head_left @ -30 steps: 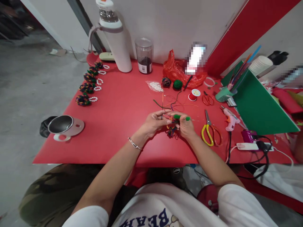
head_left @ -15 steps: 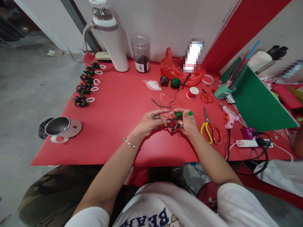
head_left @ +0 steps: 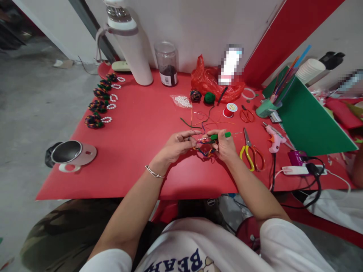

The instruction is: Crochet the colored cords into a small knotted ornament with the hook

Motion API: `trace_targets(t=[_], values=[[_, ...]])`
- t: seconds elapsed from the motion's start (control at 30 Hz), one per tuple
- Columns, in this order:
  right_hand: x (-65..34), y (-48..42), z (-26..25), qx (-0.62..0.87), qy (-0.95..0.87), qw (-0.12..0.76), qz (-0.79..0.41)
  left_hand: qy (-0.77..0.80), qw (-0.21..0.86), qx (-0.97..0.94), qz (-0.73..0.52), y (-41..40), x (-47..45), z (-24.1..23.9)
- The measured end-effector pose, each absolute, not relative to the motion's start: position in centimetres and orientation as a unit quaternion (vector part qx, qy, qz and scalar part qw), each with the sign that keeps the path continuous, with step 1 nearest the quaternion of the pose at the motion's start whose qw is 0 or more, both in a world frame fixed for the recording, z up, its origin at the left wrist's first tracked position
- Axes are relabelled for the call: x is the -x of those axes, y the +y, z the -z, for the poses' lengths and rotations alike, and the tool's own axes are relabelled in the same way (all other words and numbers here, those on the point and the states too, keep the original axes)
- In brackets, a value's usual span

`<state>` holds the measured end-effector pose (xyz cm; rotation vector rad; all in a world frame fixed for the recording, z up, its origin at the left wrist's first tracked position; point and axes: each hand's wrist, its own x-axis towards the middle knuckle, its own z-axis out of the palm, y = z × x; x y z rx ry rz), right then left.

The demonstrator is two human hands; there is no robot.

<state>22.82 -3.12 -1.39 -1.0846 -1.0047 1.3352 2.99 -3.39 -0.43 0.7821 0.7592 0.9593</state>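
Note:
In my right hand is a crochet hook with a green handle, its thin metal shaft pointing left. My left hand pinches one end of a multicoloured crocheted strip, which hangs in a curve between both hands. Strands of yarn run from the work up to a multicoloured yarn ball and a dark green yarn ball. Fingers cover the exact spot where hook and yarn meet.
Yellow-handled scissors and a pink glue gun lie at right. A thread spool and a bag of white beads sit behind the hands. At left stand a mug and several yarn pieces with bead loops.
My left hand has shifted slightly left, and the crocheted strip shows more stretched out between the hands. The hook has turned a little in my right hand. The view has shifted slightly.

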Motion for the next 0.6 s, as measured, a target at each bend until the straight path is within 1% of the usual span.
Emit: trace_targets(t=[0.3, 0.6], values=[[-22.98, -3.26, 1.39, 0.457, -0.447, 0.533, -0.555, 0.363, 0.738, -0.378, -0.426, -3.43, -2.9, 0.31], [-22.95, -3.39, 1.2, 0.459, -0.448, 0.535, -0.55, 0.34, 0.749, -0.379, -0.424, -3.54, -2.83, 0.26]])
